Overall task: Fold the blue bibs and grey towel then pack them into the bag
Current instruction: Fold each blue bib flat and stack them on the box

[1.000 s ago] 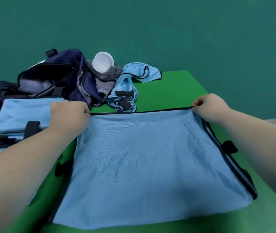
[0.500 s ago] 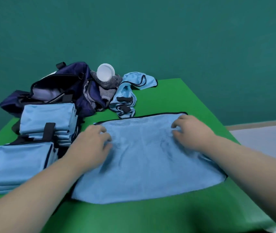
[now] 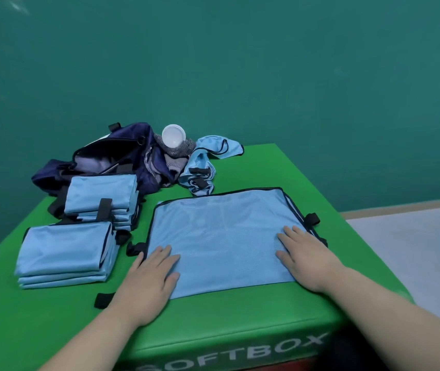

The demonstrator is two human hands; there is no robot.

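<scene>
Light-blue black-trimmed bib [image 3: 221, 231] is mid-fold; left hand [image 3: 150, 274] and right hand [image 3: 304, 258] press it flat, open-fingered; another fold seems next.

The spread bib [image 3: 221, 236] is light blue with a fine mesh weave, black piping and black strap tabs; the near stack [image 3: 63, 253] and the far stack [image 3: 98, 194] of folded bibs are the same light blue with black tabs; the crumpled bib [image 3: 200, 167] is light blue with black trim; the bag [image 3: 135, 131] is navy with a pale grey lining; the towel [image 3: 178, 153] is grey in darker and lighter bands; the round lid [image 3: 173, 135] is white; the counter [image 3: 267, 167] is bright green, its lettering [image 3: 240, 354] white; the wall [image 3: 240, 62] is teal; the floor [image 3: 414, 250] is pale grey.
</scene>
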